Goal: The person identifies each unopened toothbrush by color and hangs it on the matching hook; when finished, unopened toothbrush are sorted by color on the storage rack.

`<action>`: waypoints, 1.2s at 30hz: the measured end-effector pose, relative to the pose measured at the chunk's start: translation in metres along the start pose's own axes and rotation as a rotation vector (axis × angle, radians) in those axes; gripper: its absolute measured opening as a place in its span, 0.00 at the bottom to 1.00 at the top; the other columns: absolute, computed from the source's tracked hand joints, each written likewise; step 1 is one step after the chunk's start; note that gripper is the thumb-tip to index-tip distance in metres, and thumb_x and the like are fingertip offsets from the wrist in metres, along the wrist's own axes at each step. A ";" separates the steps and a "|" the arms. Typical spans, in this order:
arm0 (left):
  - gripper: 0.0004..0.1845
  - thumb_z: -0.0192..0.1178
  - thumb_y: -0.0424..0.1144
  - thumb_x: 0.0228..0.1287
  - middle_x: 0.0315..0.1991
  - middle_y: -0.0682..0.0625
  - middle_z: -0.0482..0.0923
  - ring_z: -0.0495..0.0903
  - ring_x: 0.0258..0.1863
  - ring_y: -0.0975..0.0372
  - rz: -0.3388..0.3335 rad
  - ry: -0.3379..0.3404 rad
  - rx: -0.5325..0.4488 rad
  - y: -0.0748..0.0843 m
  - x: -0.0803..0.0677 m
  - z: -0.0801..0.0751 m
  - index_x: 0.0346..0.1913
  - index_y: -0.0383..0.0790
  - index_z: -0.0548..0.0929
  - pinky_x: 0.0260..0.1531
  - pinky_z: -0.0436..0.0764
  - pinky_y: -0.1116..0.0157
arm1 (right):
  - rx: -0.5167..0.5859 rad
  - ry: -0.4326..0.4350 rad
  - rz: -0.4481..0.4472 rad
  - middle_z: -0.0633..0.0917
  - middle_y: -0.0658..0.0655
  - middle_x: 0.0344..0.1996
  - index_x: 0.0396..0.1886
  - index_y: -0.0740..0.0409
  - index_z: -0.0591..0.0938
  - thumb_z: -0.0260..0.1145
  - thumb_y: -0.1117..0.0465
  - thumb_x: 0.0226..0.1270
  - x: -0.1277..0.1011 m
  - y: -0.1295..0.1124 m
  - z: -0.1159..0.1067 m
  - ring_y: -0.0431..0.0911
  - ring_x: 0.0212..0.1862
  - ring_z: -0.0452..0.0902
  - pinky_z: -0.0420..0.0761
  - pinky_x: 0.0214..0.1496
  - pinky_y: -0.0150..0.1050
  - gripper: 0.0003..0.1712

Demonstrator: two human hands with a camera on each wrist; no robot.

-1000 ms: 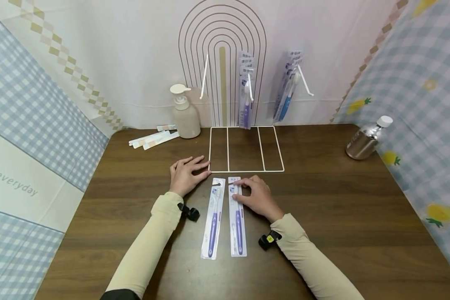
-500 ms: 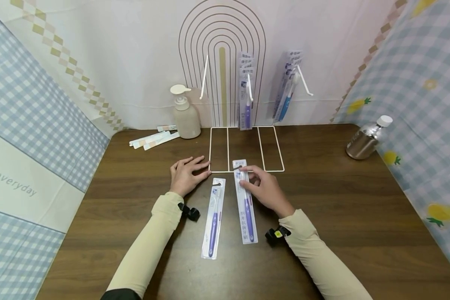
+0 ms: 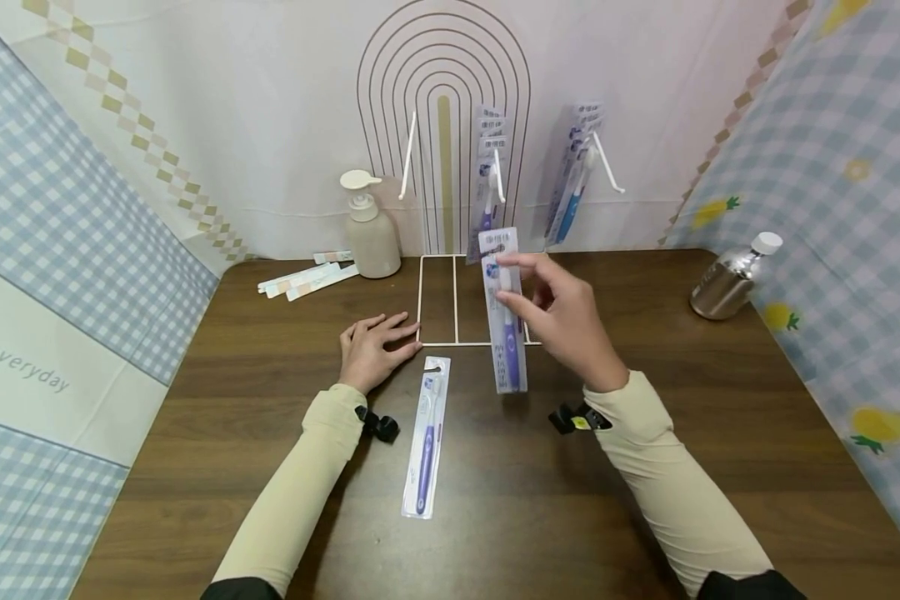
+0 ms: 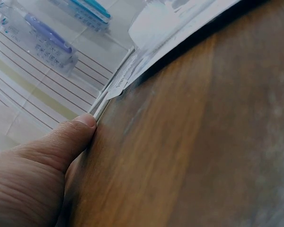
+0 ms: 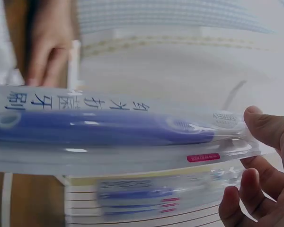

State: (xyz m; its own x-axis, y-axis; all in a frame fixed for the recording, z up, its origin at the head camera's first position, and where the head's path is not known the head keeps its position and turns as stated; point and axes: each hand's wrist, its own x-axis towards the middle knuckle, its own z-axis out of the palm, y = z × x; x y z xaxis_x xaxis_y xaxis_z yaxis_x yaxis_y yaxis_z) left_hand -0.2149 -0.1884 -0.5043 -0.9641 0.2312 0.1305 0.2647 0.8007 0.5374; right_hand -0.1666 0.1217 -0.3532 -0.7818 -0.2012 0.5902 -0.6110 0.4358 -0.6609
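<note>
My right hand [image 3: 566, 312] pinches a packaged purple toothbrush [image 3: 510, 346] near its upper end, raised in front of the hooks. The right wrist view shows this toothbrush pack [image 5: 109, 127] close up, between thumb and fingers. My left hand [image 3: 375, 350] rests on the table with fingers spread, at the left front corner of a white wire rack [image 3: 487, 343]. Another packaged purple toothbrush [image 3: 426, 442] lies flat on the table, right of the left forearm. Several purple toothbrush packs [image 3: 487, 133] hang from the middle hook [image 3: 499, 179]; packs with a blue toothbrush in front [image 3: 570, 200] hang on the right.
A left hook [image 3: 408, 158] juts out with nothing on it. Behind the left hand stand a beige pump bottle [image 3: 375, 237] and several small flat packets [image 3: 307, 279]. A silver bottle [image 3: 731, 279] with a white cap is at the far right. Patterned cloth [image 3: 285, 100] backs the table.
My right hand has picked the right-hand toothbrush pack off the table and carried it up and forward toward the middle hook. The left hand and the other toothbrush pack have stayed put.
</note>
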 end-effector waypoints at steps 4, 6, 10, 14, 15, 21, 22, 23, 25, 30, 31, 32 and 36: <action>0.23 0.69 0.58 0.70 0.74 0.60 0.74 0.66 0.75 0.53 0.010 0.010 0.002 -0.001 0.000 0.001 0.66 0.62 0.86 0.70 0.50 0.43 | -0.007 0.033 -0.043 0.83 0.53 0.34 0.63 0.53 0.85 0.77 0.68 0.67 0.014 -0.010 -0.011 0.44 0.23 0.65 0.66 0.26 0.34 0.25; 0.23 0.69 0.58 0.70 0.74 0.60 0.74 0.66 0.75 0.53 0.015 0.016 0.003 -0.001 0.000 0.002 0.66 0.62 0.86 0.70 0.50 0.42 | -0.008 0.040 -0.039 0.84 0.54 0.36 0.63 0.52 0.85 0.77 0.67 0.68 0.020 -0.012 -0.013 0.44 0.23 0.65 0.66 0.26 0.35 0.25; 0.23 0.69 0.57 0.70 0.74 0.59 0.74 0.66 0.75 0.52 0.011 0.016 0.002 -0.002 -0.001 0.000 0.66 0.61 0.87 0.70 0.50 0.42 | 0.005 0.044 -0.011 0.85 0.55 0.41 0.64 0.50 0.84 0.76 0.65 0.70 0.032 -0.010 -0.012 0.45 0.23 0.66 0.67 0.26 0.35 0.24; 0.23 0.69 0.58 0.70 0.74 0.60 0.74 0.65 0.75 0.54 0.000 -0.002 -0.002 0.000 -0.001 -0.001 0.66 0.62 0.86 0.70 0.50 0.43 | 0.017 0.049 0.010 0.85 0.56 0.42 0.64 0.50 0.84 0.76 0.64 0.70 0.042 -0.004 -0.007 0.46 0.24 0.65 0.66 0.27 0.35 0.24; 0.23 0.69 0.58 0.70 0.74 0.61 0.73 0.65 0.75 0.54 -0.002 -0.005 -0.002 0.000 -0.001 -0.001 0.66 0.63 0.86 0.71 0.49 0.43 | 0.021 0.050 0.012 0.86 0.56 0.42 0.64 0.50 0.84 0.76 0.64 0.70 0.045 -0.002 -0.006 0.46 0.24 0.64 0.66 0.28 0.35 0.24; 0.23 0.69 0.59 0.69 0.74 0.61 0.74 0.65 0.75 0.55 -0.003 -0.003 0.002 0.000 0.000 -0.001 0.65 0.63 0.86 0.71 0.50 0.44 | 0.054 0.064 0.062 0.87 0.56 0.46 0.63 0.57 0.84 0.76 0.65 0.70 0.059 0.015 0.004 0.46 0.24 0.62 0.64 0.28 0.35 0.23; 0.23 0.69 0.59 0.69 0.74 0.62 0.74 0.66 0.75 0.55 -0.004 -0.002 0.001 0.000 0.000 -0.001 0.65 0.63 0.87 0.71 0.50 0.44 | 0.059 0.070 0.081 0.87 0.56 0.46 0.63 0.57 0.83 0.76 0.64 0.70 0.062 0.018 0.006 0.45 0.24 0.62 0.64 0.28 0.34 0.23; 0.23 0.70 0.59 0.69 0.74 0.62 0.74 0.66 0.75 0.55 -0.005 -0.001 0.001 0.000 0.001 -0.001 0.65 0.63 0.87 0.71 0.50 0.44 | 0.062 0.077 0.097 0.87 0.57 0.45 0.63 0.58 0.83 0.76 0.64 0.69 0.065 0.021 0.008 0.44 0.24 0.62 0.64 0.28 0.34 0.24; 0.23 0.70 0.59 0.69 0.74 0.62 0.74 0.65 0.75 0.55 -0.007 0.001 -0.001 0.001 0.001 -0.001 0.65 0.63 0.87 0.71 0.49 0.45 | 0.067 0.090 0.127 0.86 0.58 0.44 0.63 0.58 0.83 0.76 0.64 0.69 0.072 0.028 0.010 0.43 0.25 0.63 0.64 0.29 0.34 0.24; 0.23 0.70 0.58 0.69 0.74 0.61 0.74 0.65 0.75 0.55 -0.004 0.001 -0.004 0.002 0.001 -0.003 0.65 0.63 0.87 0.71 0.50 0.44 | 0.076 0.105 0.155 0.87 0.60 0.44 0.64 0.58 0.83 0.77 0.64 0.69 0.088 0.043 0.015 0.44 0.26 0.63 0.64 0.30 0.35 0.25; 0.23 0.70 0.58 0.69 0.74 0.61 0.74 0.66 0.75 0.55 -0.003 0.001 -0.006 0.002 0.000 -0.003 0.65 0.63 0.87 0.70 0.50 0.44 | 0.078 0.104 0.159 0.87 0.60 0.44 0.64 0.58 0.82 0.77 0.64 0.69 0.090 0.045 0.015 0.44 0.26 0.64 0.65 0.30 0.35 0.25; 0.23 0.70 0.58 0.69 0.74 0.61 0.74 0.66 0.75 0.54 -0.001 0.002 -0.006 0.002 0.000 -0.003 0.65 0.63 0.87 0.70 0.50 0.44 | 0.078 0.102 0.161 0.87 0.60 0.44 0.64 0.57 0.82 0.77 0.64 0.69 0.093 0.047 0.015 0.45 0.26 0.64 0.65 0.29 0.35 0.25; 0.22 0.70 0.58 0.70 0.73 0.61 0.75 0.66 0.75 0.54 0.003 0.008 -0.011 0.000 -0.001 -0.001 0.65 0.63 0.87 0.71 0.50 0.44 | 0.082 0.097 0.172 0.88 0.59 0.44 0.65 0.56 0.82 0.76 0.63 0.69 0.100 0.052 0.017 0.44 0.26 0.64 0.65 0.29 0.35 0.25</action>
State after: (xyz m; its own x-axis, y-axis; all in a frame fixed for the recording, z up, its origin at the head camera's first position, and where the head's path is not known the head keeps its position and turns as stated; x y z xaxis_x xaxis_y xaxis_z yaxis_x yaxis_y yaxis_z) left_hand -0.2144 -0.1895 -0.5034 -0.9636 0.2290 0.1383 0.2670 0.7940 0.5461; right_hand -0.2782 0.1093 -0.3367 -0.8622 -0.0429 0.5047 -0.4808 0.3826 -0.7889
